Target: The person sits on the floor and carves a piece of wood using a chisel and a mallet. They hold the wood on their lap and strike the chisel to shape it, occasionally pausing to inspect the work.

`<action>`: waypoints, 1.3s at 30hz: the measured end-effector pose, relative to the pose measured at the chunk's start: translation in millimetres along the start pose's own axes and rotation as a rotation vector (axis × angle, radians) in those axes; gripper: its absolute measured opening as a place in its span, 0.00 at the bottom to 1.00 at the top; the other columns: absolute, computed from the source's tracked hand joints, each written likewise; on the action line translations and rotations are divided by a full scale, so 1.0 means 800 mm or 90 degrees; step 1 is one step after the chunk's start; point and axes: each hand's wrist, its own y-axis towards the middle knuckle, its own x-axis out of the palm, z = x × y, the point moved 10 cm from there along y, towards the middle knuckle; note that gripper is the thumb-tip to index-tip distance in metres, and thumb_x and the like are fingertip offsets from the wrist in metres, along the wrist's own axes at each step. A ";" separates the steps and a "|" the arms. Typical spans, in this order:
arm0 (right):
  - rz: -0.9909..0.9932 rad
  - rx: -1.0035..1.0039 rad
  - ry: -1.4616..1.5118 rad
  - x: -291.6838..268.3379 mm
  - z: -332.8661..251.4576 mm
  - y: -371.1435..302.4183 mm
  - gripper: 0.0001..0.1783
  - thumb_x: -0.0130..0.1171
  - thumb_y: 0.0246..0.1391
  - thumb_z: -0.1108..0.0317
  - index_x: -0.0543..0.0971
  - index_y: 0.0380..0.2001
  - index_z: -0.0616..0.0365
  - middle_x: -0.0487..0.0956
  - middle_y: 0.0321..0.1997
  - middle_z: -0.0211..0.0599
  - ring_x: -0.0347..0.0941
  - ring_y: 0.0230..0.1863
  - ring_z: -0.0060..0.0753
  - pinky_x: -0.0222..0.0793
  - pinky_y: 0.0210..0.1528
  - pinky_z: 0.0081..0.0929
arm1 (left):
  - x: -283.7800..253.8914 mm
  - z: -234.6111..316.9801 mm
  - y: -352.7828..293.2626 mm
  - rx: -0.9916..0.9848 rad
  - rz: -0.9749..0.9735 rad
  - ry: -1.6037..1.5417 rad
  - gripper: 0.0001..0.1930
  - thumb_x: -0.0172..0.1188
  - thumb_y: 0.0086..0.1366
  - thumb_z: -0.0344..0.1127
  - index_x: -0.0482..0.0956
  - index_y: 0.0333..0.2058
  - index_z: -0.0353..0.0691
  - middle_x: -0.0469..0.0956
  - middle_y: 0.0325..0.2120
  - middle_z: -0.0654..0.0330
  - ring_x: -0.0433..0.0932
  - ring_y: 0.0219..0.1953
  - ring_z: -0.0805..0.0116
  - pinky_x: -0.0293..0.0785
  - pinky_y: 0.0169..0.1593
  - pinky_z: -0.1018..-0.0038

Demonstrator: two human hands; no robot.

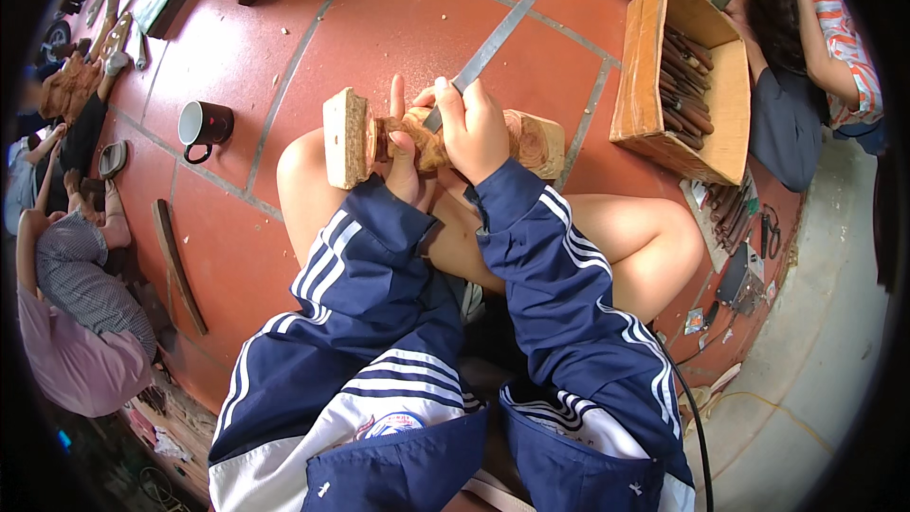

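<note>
A pale carved wood piece [347,144] lies crosswise over my bent legs, with a blocky end on each side and a shaped, knobbly middle. My left hand [408,178] is closed around that middle from below, thumb on the near side and one finger pointing up. In my right hand [476,136] is a long flat grey file [502,36], gripped close to its near end. It slants away to the upper right over the floor. The near tip of the file rests against or just over the carved middle; I cannot tell if they touch.
To the right stands a cardboard box [637,95] of wooden-handled tools, with more tools and scissors [773,232] beyond it. A dark mug [206,126] and wooden stick [178,265] are on the left floor tiles. People sit on both sides. A black cable [697,408] runs by my right arm.
</note>
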 end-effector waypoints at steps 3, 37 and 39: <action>0.044 0.053 0.065 -0.003 0.013 0.000 0.12 0.45 0.55 0.66 0.67 0.25 0.64 0.77 0.22 0.40 0.75 0.25 0.38 0.68 0.26 0.30 | -0.001 -0.003 -0.001 -0.019 0.002 -0.008 0.47 0.53 0.48 0.62 0.40 0.60 0.48 0.59 0.51 0.59 0.61 0.53 0.63 0.60 0.54 0.68; -0.013 0.143 0.171 0.009 0.042 0.004 0.15 0.46 0.55 0.62 0.71 0.27 0.66 0.78 0.24 0.38 0.74 0.24 0.26 0.68 0.28 0.21 | 0.002 -0.003 -0.003 -0.024 -0.013 0.037 0.49 0.53 0.48 0.62 0.35 0.60 0.50 0.61 0.49 0.55 0.65 0.50 0.62 0.65 0.51 0.67; -0.043 0.151 0.197 0.017 0.043 0.005 0.15 0.46 0.54 0.62 0.71 0.27 0.66 0.78 0.24 0.38 0.75 0.25 0.26 0.68 0.28 0.21 | 0.001 0.000 -0.002 -0.018 -0.013 0.042 0.50 0.53 0.48 0.63 0.33 0.60 0.51 0.60 0.50 0.55 0.64 0.51 0.61 0.65 0.52 0.67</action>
